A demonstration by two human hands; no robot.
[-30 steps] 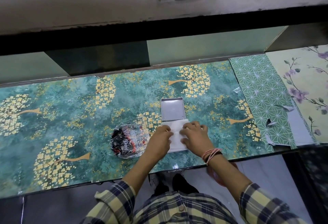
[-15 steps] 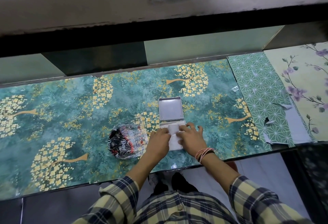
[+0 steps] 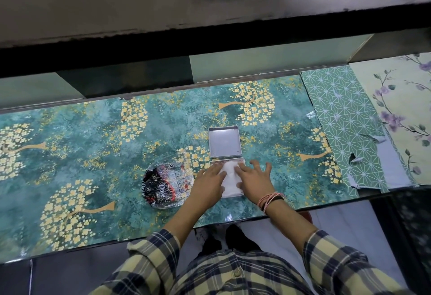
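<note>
White and soft-looking, the folded sheet (image 3: pixel 229 179) lies flat under both my palms. My left hand (image 3: pixel 208 185) presses its left edge and my right hand (image 3: pixel 254 181) its right, fingers straight and spread, gripping nothing. Its long axis runs away from me, toward the shallow grey tray (image 3: pixel 224 141) just beyond my fingertips. A thin rim shows at the sheet's far end; it may rest in a second tray, but my hands hide that. The plastic-wrapped round packet (image 3: pixel 168 186) sits just beside my left hand.
</note>
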